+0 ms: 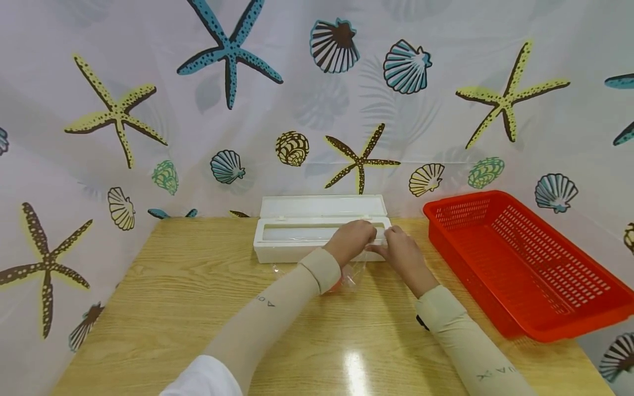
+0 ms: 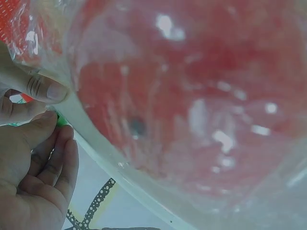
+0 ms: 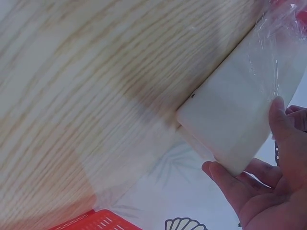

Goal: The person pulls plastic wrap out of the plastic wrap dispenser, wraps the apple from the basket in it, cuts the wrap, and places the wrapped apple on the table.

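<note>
A long white cling film box [image 1: 277, 254] stands on the table with its lid [image 1: 322, 206] raised. Near its right end, my left hand [image 1: 353, 241] pinches a small green piece [image 2: 61, 120] at the edge, mostly hidden by the fingers. My right hand [image 1: 403, 256] grips the box's right end, its thumb [image 3: 278, 112] on the front face at the gathered clear film [image 3: 273, 62]. Below my left wrist, in front of the box, is a rounded red thing [image 2: 182, 96] with a dark spot, covered by crinkled film; my left forearm hides most of it.
A red perforated plastic basket [image 1: 475, 280] stands at the right of the wooden table [image 1: 188, 297]. Behind the box hangs a white curtain [image 1: 267, 121] printed with starfish and shells.
</note>
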The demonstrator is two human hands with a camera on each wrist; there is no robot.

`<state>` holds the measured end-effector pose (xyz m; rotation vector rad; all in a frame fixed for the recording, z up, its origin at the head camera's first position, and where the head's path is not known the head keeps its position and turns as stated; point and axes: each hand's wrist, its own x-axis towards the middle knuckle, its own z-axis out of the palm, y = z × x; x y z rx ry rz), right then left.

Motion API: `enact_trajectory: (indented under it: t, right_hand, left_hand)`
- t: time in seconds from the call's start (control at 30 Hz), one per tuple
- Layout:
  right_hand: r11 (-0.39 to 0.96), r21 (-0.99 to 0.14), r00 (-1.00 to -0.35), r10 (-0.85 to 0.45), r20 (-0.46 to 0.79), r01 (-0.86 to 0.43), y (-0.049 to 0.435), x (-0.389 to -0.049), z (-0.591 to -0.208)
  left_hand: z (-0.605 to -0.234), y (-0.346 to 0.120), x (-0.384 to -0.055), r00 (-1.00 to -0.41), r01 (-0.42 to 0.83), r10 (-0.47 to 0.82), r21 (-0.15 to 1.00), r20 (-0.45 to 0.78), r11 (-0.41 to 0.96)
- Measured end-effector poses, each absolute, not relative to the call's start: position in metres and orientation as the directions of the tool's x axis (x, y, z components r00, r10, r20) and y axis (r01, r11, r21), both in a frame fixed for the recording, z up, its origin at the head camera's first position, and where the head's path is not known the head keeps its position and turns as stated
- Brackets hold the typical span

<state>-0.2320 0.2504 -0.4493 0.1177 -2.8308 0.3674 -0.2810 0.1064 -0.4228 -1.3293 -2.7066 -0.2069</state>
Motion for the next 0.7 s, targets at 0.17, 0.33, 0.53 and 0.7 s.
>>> enact_trajectory:
  t: [0.17, 0.33, 0.53, 0.7]
  right_hand:
    - [0.969, -0.225, -0.955, -0.037, 0.295, -0.107, 0.2487, -0.2341, -0.4476]
    - [0.970, -0.219, -0.955, -0.036, 0.294, -0.104, 0.2470, -0.2348, -0.4469]
    - [0.970, -0.223, -0.955, -0.025, 0.296, -0.095, 0.2465, -0.2349, -0.4472]
    - [0.970, -0.221, -0.953, -0.029, 0.302, -0.099, 0.2469, -0.2349, -0.4473]
  left_hand:
    - [-0.4191, 0.1028, -0.2836, -0.597, 0.802, 0.786, 0.083, 0.163, 0.591]
    - [-0.4147, 0.0989, -0.2843, -0.590, 0.807, 0.793, 0.093, 0.148, 0.583]
    - [-0.4157, 0.0979, -0.2852, -0.581, 0.814, 0.800, 0.096, 0.151, 0.573]
    - [-0.4177, 0.0967, -0.2874, -0.559, 0.829, 0.811, 0.082, 0.172, 0.553]
